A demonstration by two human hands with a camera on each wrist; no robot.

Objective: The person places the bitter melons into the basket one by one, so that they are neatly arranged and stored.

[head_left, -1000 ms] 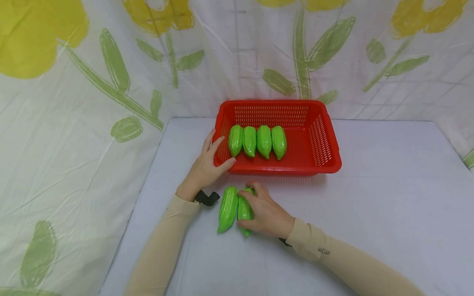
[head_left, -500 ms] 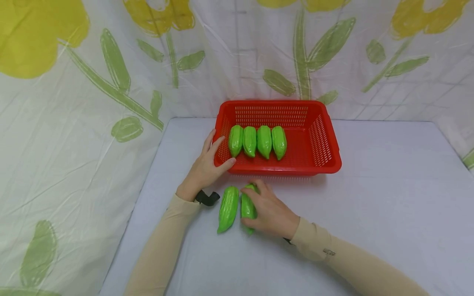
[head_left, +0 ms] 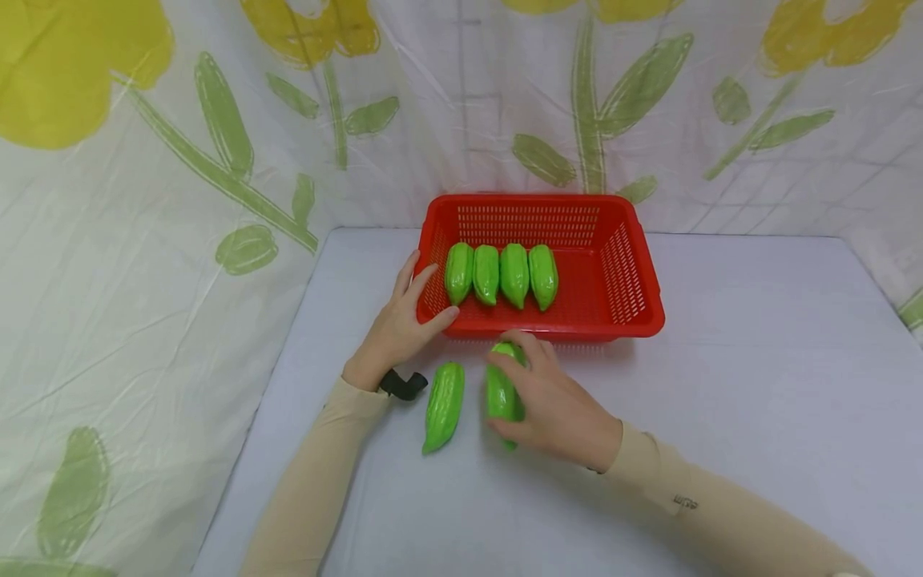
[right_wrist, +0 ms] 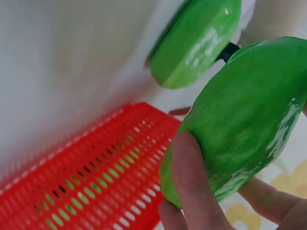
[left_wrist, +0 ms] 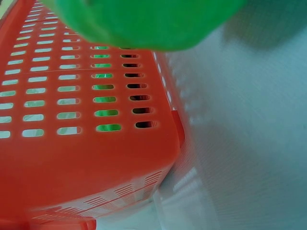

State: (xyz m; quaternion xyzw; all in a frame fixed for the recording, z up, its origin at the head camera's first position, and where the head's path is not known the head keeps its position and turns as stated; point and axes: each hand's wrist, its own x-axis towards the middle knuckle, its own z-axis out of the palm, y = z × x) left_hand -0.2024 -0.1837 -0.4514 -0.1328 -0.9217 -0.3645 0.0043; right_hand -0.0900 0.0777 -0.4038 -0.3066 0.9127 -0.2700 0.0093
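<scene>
My right hand (head_left: pixel 558 405) grips a glossy green, ridged fruit with a pointed end (head_left: pixel 502 393), just above the white table in front of the basket. Fingers and thumb span its length; the right wrist view shows the held fruit (right_wrist: pixel 244 110) up close. Another such fruit (head_left: pixel 444 407) lies on the table to its left. My left hand (head_left: pixel 395 328) rests at the near left corner of the red slotted basket (head_left: pixel 555 330), fingers fairly straight, thumb over the front rim. Inside, several matching fruits (head_left: pixel 486 276) stand side by side on the left.
A black strap or mount (head_left: pixel 404 387) sits at my left wrist, close to the loose fruit. Behind the basket hangs a white curtain (head_left: pixel 433 120) with printed flowers. White table surface (head_left: pixel 757 361) extends to the right of the basket.
My right hand has drawn its fruit up and to the right, away from the other one on the table, widening the gap between them. My left hand and the basket stay put.
</scene>
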